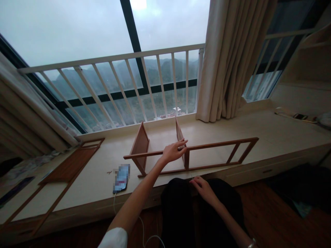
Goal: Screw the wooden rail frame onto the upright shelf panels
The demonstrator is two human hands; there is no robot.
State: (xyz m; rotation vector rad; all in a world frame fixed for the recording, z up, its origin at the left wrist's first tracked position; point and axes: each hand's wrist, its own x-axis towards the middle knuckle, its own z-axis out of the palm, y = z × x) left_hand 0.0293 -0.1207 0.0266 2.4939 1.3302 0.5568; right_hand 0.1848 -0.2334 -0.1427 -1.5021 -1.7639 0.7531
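A brown wooden frame (222,144) lies on its side on the pale ledge, with two upright boards, a left board (139,143) and a middle board (180,132), standing from it. My left hand (173,151) rests over its upper rail beside the middle board, fingers stretched and apart. Below the lower rail, my right hand (203,189) is closed in a pinch at the ledge's front edge. A thin, rod-like piece (191,175) shows at its fingertips, pointing up toward the rail; its exact kind is too small to make out.
A second wooden frame with a panel (62,165) lies at left. A phone (121,178) with a white cable (141,224) lies nearer, beside small brown pieces (109,172). White railing (157,86) and curtain (222,62) border the ledge (258,120). My knees are against its front.
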